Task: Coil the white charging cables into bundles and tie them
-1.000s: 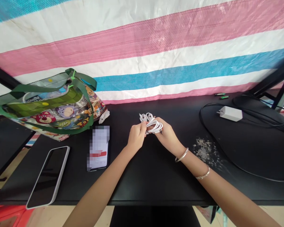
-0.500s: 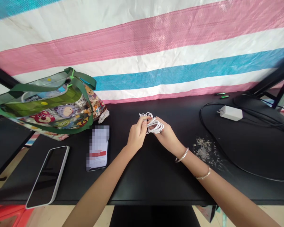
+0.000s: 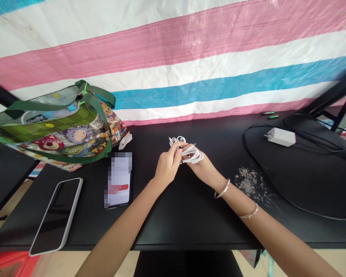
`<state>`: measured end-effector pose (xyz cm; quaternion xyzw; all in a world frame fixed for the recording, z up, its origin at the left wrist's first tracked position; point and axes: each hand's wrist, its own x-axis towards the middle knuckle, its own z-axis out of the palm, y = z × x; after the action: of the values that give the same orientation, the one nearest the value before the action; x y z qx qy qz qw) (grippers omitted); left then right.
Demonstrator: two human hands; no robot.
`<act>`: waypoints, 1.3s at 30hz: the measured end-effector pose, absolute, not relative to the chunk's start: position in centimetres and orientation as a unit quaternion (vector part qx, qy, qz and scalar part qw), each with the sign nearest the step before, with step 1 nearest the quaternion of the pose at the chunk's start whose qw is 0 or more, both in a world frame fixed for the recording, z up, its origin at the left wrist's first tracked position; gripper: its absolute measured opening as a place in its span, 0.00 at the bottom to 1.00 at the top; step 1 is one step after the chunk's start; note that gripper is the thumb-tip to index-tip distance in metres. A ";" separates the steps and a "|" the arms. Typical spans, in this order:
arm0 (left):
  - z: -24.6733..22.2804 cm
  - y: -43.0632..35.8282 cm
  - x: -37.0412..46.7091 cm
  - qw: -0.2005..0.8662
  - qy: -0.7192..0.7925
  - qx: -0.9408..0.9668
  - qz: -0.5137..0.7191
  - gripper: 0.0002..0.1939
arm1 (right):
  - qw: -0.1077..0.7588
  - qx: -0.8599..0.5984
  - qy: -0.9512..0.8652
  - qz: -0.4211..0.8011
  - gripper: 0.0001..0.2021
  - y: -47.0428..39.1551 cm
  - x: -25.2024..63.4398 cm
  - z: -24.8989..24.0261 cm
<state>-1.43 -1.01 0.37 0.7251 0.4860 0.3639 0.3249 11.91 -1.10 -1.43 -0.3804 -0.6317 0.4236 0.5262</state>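
A white cable (image 3: 193,154), wound into a bundle of several loops, is held between my two hands above the middle of the black table (image 3: 187,215). My left hand (image 3: 167,162) pinches the bundle near its centre with thumb and fingers. From the right, my right hand (image 3: 203,165) is closed around the loops, its fingers mostly hidden behind them. More white loops stick out at the far left end of the bundle, beyond my left fingers. Two bracelets circle my right forearm.
Left of my hands lie a lit phone (image 3: 118,181) and a white-edged dark phone (image 3: 57,215); behind them stands a clear-sided cartoon bag (image 3: 75,134). At right are a white charger plug (image 3: 281,137), a black cable (image 3: 265,177) and two small green-tipped items (image 3: 273,117).
The looped part of the white cable has shifted slightly right and now fans over my right fingers. Both hands keep hold of it in nearly the same place.
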 end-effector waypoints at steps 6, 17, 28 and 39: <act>0.5 -1.0 -1.4 0.348 0.464 0.715 0.390 0.16 | 0.537 -0.401 -0.596 0.442 0.04 -1.0 12.0 -1.4; 0.4 0.0 -1.2 0.479 0.441 0.635 0.417 0.08 | 0.576 -0.428 -0.536 0.445 0.07 -0.5 13.0 -0.6; 1.3 0.0 -1.3 0.510 0.464 0.619 0.377 0.05 | 0.563 -0.414 -0.593 0.400 0.11 -0.9 12.7 -0.2; 1.0 -0.6 -1.1 0.424 0.500 0.675 0.338 0.11 | 0.550 -0.432 -0.616 0.363 0.10 -1.4 12.5 0.1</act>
<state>-1.06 -0.59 1.00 0.6749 0.5004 0.3378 0.4242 12.46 -1.38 0.11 -0.4323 -0.6155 0.3634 0.5497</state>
